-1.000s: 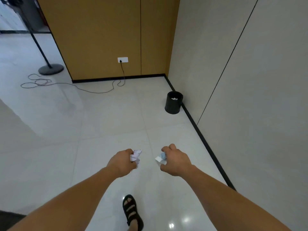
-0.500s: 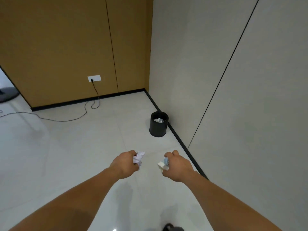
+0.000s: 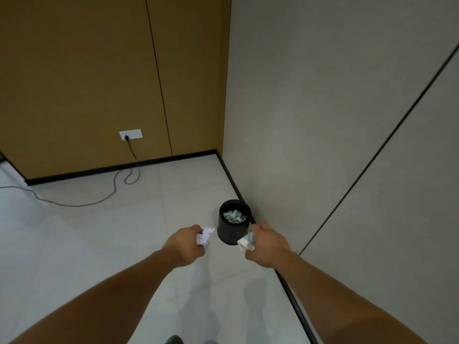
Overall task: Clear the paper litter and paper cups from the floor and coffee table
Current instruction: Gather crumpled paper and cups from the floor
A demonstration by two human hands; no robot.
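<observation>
The left hand [image 3: 185, 245] is curled tight round a crumpled wad of white paper [image 3: 205, 236], which sticks out past the knuckles on the thumb side. The right hand [image 3: 267, 245] grips a second paper wad [image 3: 246, 242], whitish with a bluish-grey patch, its fingers folded over it so that only the near end shows. Both arms reach forward over the pale tiled floor [image 3: 99, 244], the fists level and a little apart. In the gap just beyond them stands a black waste bin [image 3: 229, 232], upright on the floor along its right edge. It is close against the black skirting [image 3: 233, 180] at the foot of the grey wall [image 3: 323, 120] and some way short of the floor's far right corner. More crumpled paper [image 3: 234, 216] lies inside the bin, below its rim. The right hand's wad overlaps the bin's lower right side in this view; whether it touches the bin cannot be told. The far wall is clad in brown wood panels [image 3: 74, 83] and carries a white socket [image 3: 130, 134]. From the socket a dark cable [image 3: 74, 204] drops to the floor, loops near the far edge and trails off to the left, well apart from the bin and the hands. A dark shape [image 3: 173, 340] at the bottom edge is cut off too far to name.
</observation>
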